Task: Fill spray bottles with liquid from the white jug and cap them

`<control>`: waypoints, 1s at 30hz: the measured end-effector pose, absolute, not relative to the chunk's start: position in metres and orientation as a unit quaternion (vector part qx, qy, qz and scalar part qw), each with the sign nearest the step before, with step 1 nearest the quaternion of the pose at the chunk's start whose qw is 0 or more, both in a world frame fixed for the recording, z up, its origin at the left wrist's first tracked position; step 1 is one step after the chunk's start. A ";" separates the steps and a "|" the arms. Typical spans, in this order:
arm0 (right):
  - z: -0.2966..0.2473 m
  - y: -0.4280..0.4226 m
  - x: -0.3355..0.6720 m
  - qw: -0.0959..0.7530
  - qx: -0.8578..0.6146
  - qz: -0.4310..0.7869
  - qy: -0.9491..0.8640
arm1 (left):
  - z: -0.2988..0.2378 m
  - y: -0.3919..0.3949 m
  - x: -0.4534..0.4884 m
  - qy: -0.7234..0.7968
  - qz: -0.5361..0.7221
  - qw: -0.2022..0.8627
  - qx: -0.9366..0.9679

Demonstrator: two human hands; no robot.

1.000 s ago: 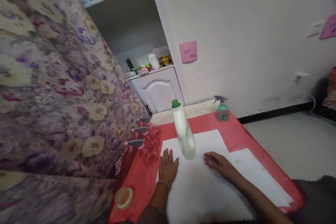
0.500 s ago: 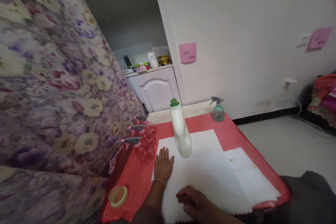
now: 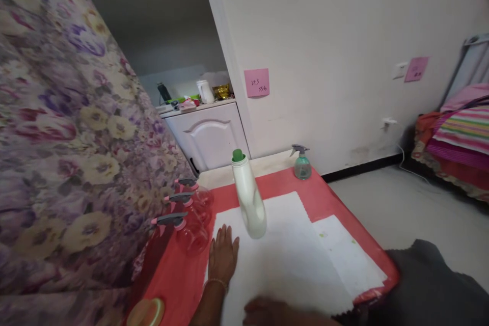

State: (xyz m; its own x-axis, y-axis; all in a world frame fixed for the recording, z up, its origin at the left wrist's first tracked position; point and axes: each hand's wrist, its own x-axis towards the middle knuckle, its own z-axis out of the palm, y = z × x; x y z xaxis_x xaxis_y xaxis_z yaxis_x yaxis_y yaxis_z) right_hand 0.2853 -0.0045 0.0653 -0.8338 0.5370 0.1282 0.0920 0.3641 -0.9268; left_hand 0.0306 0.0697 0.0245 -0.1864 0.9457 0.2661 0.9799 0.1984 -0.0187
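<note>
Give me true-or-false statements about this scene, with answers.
The left hand lies palm down on the larger white cloth. True.
The right hand holds the detergent bottle. False: the right hand is apart from the detergent bottle.
Three spray bottles with pink-and-grey heads stand at the left. True.
The teal spray bottle lies on its side. False: the teal spray bottle stands upright.
Two pink notes are on the wall. True.

To your left hangs a floral curtain [image 3: 72, 132]. Ahead of you, a white jug [image 3: 205, 92] stands beside a gold package [image 3: 221, 92] on the cabinet [image 3: 214, 140]. You have a pink note [image 3: 256, 83] on the wall [image 3: 324, 35], a white wall plate [image 3: 400, 70] farther right, and a striped cloth [image 3: 466, 125] on the bed [image 3: 425, 142].
</note>
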 end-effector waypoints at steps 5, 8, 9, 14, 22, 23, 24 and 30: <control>0.119 0.066 0.331 0.213 -0.293 0.462 -0.809 | 0.024 0.070 0.029 -0.767 -0.067 0.113 -0.628; 0.135 0.122 0.369 0.229 -0.338 0.450 -0.794 | 0.025 0.070 0.029 -0.768 -0.065 0.117 -0.626; 0.135 0.141 0.382 0.235 -0.360 0.457 -0.779 | 0.025 0.070 0.029 -0.768 -0.063 0.119 -0.626; 0.117 0.228 0.438 0.330 -0.441 0.481 -0.682 | 0.020 0.071 0.023 -0.762 -0.058 0.140 -0.629; 0.082 0.321 0.452 0.464 -0.509 0.438 -0.578 | 0.010 0.068 0.011 -0.762 -0.072 0.146 -0.627; 0.077 0.331 0.449 0.472 -0.510 0.434 -0.573 | 0.010 0.068 0.010 -0.764 -0.072 0.139 -0.626; 0.073 0.340 0.446 0.480 -0.509 0.430 -0.571 | 0.010 0.068 0.009 -0.766 -0.072 0.132 -0.626; 0.051 0.377 0.425 0.498 -0.490 0.425 -0.576 | 0.006 0.068 0.001 -0.766 -0.069 0.112 -0.629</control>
State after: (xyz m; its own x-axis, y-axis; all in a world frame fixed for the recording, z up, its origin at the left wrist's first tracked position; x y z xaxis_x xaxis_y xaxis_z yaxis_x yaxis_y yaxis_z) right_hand 0.4253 0.3769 0.0515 -0.0235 0.9871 0.1581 0.1408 0.1598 -0.9771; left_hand 0.0012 0.0680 0.0063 -0.1842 0.9481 0.2590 0.9792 0.1999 -0.0355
